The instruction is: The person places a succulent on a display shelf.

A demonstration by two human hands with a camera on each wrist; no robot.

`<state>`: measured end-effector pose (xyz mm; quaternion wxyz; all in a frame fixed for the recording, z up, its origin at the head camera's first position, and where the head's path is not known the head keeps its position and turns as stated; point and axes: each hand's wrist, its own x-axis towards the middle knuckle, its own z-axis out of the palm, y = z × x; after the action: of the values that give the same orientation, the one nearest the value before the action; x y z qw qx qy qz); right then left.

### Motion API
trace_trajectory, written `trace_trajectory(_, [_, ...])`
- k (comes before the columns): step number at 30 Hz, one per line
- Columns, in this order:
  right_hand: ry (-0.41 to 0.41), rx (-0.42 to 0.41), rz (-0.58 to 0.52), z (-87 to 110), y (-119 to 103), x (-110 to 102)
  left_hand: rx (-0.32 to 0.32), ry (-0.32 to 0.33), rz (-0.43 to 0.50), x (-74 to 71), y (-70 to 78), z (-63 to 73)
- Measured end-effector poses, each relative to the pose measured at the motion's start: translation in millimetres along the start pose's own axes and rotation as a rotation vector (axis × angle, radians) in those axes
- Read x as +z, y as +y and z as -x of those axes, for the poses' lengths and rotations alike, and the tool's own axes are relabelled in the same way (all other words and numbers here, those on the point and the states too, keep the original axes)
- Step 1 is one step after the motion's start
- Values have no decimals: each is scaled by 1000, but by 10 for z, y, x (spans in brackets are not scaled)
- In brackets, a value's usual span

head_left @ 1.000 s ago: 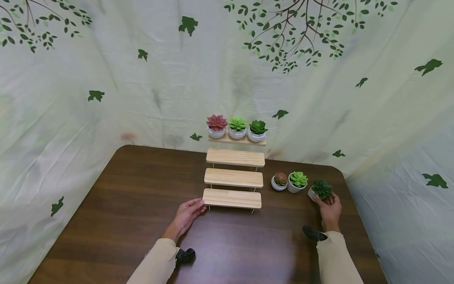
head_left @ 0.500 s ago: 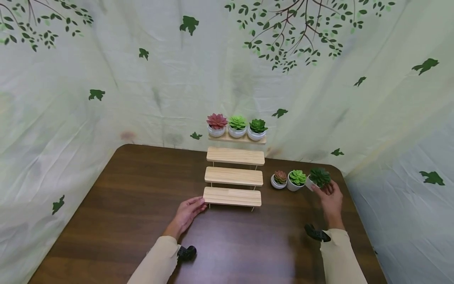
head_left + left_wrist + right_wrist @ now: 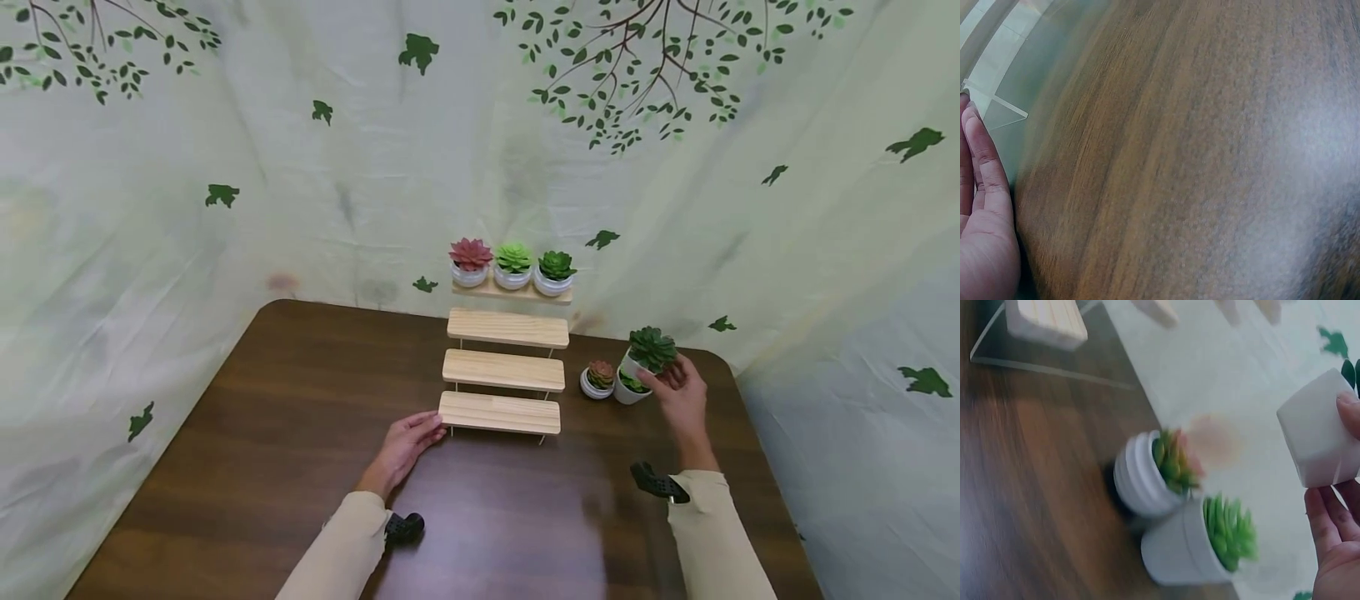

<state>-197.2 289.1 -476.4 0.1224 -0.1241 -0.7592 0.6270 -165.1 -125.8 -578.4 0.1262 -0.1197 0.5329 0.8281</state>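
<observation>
My right hand [image 3: 682, 400] grips a dark green succulent [image 3: 652, 349] by its white faceted pot [image 3: 1319, 428]. In the head view it is raised in front of a bright green succulent in a white pot [image 3: 632, 390], partly covering it. Beside that stands a reddish succulent in a ribbed white pot [image 3: 597, 380]. My left hand [image 3: 407, 446] holds the left end of the lowest step of a tiered wooden display stand [image 3: 498, 412]. In the left wrist view, its straight fingers [image 3: 988, 159] reach the clear side support [image 3: 1007, 106]; the thumb is out of sight there.
On the stand's top step are a pink-red succulent [image 3: 471, 254], a light green one [image 3: 513, 258] and a dark green one [image 3: 555, 265], all in white pots. The three lower steps are bare wood. A leaf-printed curtain [image 3: 345, 208] hangs behind the brown table [image 3: 300, 400].
My right hand has lifted the dark green succulent and carried it leftward, over the bright green one. My left hand stays at the stand, and the head view has shifted slightly.
</observation>
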Motion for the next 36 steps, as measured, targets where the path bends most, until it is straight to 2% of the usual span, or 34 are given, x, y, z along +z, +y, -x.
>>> trace_trajectory(4, [-57,-23,-10,7,-119,137,-4,14,18,37,-7,-18])
trace_trajectory(11, [-149,-62,-51,13,-321,429,-5,-35,30,13,-3,-20])
trace_trajectory(29, [-364,-200,-125,-9,-629,1153,-14,-16,17,19,-12,11])
trace_trajectory(36, [-419,-169,-174,14,-709,1444,-7,-30,16,23,7,10])
